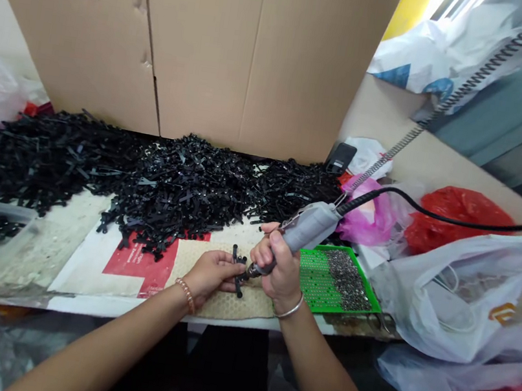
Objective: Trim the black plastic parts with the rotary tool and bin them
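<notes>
My right hand [280, 267] is wrapped round a grey electric screwdriver [309, 229], which slants down to the left with its cable and a coil spring at the top end. Its tip meets a small black plastic part [239, 277] with several arms. Pinched in the fingers of my left hand [212, 276], that part is held just above a tan patterned mat [220, 304]. Beside my right hand lies a green tray [337, 279] with many tiny metal screws [349, 277] heaped on its right side. The exact contact at the tip is too small to make out.
Big heaps of black plastic parts [179, 183] spread along the back of the table before a tall cardboard box [253, 50]. A clear plastic bin [31, 220] with black parts stands left. White bags [451, 302] and a red bag [458, 218] crowd the right. Scissors [386, 322] lie near the tray.
</notes>
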`<action>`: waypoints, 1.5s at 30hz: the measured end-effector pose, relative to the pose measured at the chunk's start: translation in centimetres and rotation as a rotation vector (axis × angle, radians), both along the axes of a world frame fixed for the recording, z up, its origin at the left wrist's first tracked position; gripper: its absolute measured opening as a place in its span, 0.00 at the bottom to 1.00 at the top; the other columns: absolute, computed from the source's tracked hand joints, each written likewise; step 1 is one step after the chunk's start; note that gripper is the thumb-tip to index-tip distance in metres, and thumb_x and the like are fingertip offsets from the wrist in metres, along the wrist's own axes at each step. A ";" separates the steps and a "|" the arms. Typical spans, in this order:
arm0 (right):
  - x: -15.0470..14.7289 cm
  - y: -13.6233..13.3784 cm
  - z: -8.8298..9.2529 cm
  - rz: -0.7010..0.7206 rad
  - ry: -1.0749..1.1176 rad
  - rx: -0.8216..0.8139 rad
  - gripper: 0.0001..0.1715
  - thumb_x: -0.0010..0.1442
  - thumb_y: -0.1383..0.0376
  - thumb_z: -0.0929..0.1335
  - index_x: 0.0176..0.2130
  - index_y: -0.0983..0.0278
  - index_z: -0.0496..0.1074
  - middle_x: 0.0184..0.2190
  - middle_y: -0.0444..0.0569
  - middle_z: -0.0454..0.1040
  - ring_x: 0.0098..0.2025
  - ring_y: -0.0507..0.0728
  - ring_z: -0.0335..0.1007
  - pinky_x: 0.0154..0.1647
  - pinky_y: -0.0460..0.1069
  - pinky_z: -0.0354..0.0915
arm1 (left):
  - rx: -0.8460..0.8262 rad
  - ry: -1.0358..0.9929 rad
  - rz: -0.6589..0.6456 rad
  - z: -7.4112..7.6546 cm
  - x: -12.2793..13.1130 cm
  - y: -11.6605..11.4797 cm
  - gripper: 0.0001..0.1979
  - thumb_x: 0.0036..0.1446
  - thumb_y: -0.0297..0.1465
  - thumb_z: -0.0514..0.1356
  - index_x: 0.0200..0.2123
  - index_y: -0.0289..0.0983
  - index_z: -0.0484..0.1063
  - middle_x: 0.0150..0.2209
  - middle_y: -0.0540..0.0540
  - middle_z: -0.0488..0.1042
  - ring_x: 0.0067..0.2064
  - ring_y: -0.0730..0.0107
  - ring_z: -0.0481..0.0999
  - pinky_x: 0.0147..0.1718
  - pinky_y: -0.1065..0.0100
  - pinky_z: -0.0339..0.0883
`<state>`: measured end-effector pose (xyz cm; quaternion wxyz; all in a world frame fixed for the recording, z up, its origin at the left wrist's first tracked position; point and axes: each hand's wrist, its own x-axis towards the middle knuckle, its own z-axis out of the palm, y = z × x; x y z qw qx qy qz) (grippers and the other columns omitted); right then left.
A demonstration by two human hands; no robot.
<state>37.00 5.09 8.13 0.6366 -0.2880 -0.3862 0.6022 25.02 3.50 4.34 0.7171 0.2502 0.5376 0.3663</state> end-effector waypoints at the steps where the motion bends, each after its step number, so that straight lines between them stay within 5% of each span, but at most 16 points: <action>1: 0.0 0.1 0.0 0.001 0.000 0.001 0.15 0.54 0.56 0.71 0.35 0.64 0.70 0.14 0.34 0.54 0.15 0.47 0.49 0.19 0.42 0.55 | 0.004 0.002 0.001 -0.1 0.0 0.0 0.14 0.42 0.27 0.72 0.26 0.33 0.67 0.24 0.47 0.75 0.26 0.71 0.76 0.22 0.73 0.72; 33: -0.4 -0.1 -0.4 0.024 -0.088 0.031 0.15 0.54 0.55 0.71 0.35 0.63 0.68 0.14 0.34 0.55 0.15 0.47 0.49 0.18 0.44 0.53 | 0.006 -0.050 -0.018 -0.1 -0.3 0.1 0.18 0.37 0.31 0.74 0.23 0.33 0.67 0.23 0.47 0.75 0.26 0.70 0.76 0.23 0.72 0.71; 45: 0.2 0.7 -1.5 0.373 -0.181 0.144 0.16 0.57 0.53 0.70 0.34 0.62 0.67 0.13 0.34 0.54 0.14 0.47 0.48 0.17 0.44 0.51 | -0.008 -0.060 -0.060 -0.5 -0.6 0.4 0.14 0.37 0.31 0.73 0.21 0.30 0.71 0.24 0.44 0.76 0.24 0.71 0.76 0.24 0.71 0.72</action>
